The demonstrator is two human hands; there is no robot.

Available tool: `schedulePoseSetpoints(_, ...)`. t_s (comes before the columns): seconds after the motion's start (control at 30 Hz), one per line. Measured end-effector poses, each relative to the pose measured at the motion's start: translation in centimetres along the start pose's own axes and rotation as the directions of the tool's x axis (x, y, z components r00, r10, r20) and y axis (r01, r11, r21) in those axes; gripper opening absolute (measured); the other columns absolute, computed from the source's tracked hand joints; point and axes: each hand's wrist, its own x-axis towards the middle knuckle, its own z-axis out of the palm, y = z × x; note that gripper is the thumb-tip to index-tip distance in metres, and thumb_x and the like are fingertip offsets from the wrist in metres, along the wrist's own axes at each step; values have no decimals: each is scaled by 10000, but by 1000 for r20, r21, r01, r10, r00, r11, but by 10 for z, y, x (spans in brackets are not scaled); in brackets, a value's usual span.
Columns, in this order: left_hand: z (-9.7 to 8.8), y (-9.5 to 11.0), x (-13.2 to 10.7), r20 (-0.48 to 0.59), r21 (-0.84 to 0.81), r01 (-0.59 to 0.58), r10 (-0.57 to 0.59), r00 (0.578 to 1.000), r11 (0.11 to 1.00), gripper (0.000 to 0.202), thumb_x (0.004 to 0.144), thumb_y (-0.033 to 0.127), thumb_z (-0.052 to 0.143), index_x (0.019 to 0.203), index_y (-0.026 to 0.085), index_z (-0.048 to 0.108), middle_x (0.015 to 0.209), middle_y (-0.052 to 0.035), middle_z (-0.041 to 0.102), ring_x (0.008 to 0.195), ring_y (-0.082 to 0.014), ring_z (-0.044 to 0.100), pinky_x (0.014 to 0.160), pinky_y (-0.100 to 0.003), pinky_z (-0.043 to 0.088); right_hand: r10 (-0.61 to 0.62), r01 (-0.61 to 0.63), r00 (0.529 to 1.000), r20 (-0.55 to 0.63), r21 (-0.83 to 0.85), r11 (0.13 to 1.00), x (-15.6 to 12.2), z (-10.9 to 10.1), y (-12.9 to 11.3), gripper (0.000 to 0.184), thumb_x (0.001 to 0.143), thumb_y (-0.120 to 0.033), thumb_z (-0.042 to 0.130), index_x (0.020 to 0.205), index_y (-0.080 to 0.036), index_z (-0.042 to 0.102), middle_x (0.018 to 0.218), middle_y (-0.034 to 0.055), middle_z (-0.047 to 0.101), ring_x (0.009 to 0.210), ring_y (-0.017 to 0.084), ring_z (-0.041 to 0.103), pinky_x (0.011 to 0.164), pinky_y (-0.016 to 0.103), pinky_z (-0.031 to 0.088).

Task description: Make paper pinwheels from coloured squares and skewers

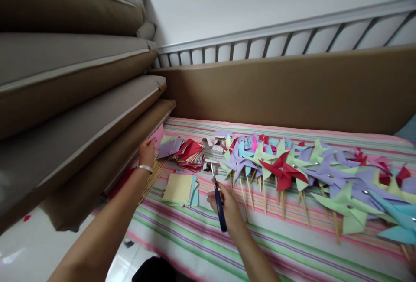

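Note:
My left hand reaches far left and pinches a pink paper sheet at the edge of a pile of coloured paper squares. A silver bangle sits on that wrist. My right hand is closed round blue-handled scissors, blades pointing up and away. Between the hands lies a small stack of yellow and blue paper squares. A bundle of thin wooden sticks lies under my left wrist.
Many paper pinwheels on wooden sticks lie in a row across the striped cloth to the right. Brown cushions are stacked at the left. A brown padded back and a white railing stand behind.

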Motion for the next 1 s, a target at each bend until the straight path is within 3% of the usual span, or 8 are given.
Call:
schedulePoseSetpoints(0.1,6,23,-44,102,-162,47,-30,994,986,206,749,288,537,862,139,623,758,-20,651,681,-140,595,599,-248,461,32,-22,998,-47,195,981,2,-3,-8,499,641,-274,656,1102,-176,495,835,71,658,730,209,647,707,365,505)
schedulePoseSetpoints(0.13,10,28,-60,241,-318,205,-130,962,926,176,722,260,570,844,144,622,766,-23,655,668,-136,595,609,-252,467,48,-31,997,-59,267,963,2,-5,-11,522,635,-278,670,1112,-184,481,861,74,660,766,214,651,731,369,504)
schedulePoseSetpoints(0.2,19,35,-91,487,-419,523,-302,819,742,134,705,238,596,802,151,622,728,-22,656,618,-129,590,599,-254,474,75,-37,994,-82,397,917,3,-10,-18,562,640,-291,684,1145,-210,453,917,70,658,843,220,649,762,365,501)
schedulePoseSetpoints(0.27,28,35,-113,595,-417,661,-362,717,624,122,706,220,607,808,157,626,740,-26,669,623,-129,599,605,-246,480,96,-38,991,-90,503,863,3,-15,-26,576,667,-320,676,1181,-237,429,969,60,648,897,223,641,765,360,506)
schedulePoseSetpoints(0.57,63,0,-134,766,-247,733,-335,548,634,138,627,232,684,725,140,654,645,-20,659,533,-129,576,503,-231,425,113,-23,974,-198,408,913,5,-29,-34,532,655,-313,692,1141,-220,496,880,15,594,640,135,568,531,244,481)
schedulePoseSetpoints(0.7,67,4,-135,843,-267,820,-291,453,506,347,719,441,601,894,148,665,832,-77,694,751,-208,638,648,-300,480,35,63,952,-305,306,950,9,-25,-32,477,659,-269,671,1108,-224,517,913,14,584,716,132,554,586,225,462)
schedulePoseSetpoints(0.83,68,10,-137,904,-333,866,-133,405,374,617,712,666,453,987,148,642,982,-128,675,972,-288,601,779,-393,480,18,112,908,-418,285,952,19,-18,-35,475,669,-275,642,1115,-222,488,923,20,562,658,118,534,536,221,446)
schedulePoseSetpoints(1.0,80,9,-153,862,-395,780,-98,497,485,356,660,315,705,979,164,656,985,-96,686,893,-227,633,776,-314,482,-6,150,887,-462,274,950,24,-18,-36,488,699,-306,617,1143,-226,432,766,-29,489,485,71,432,405,192,373)
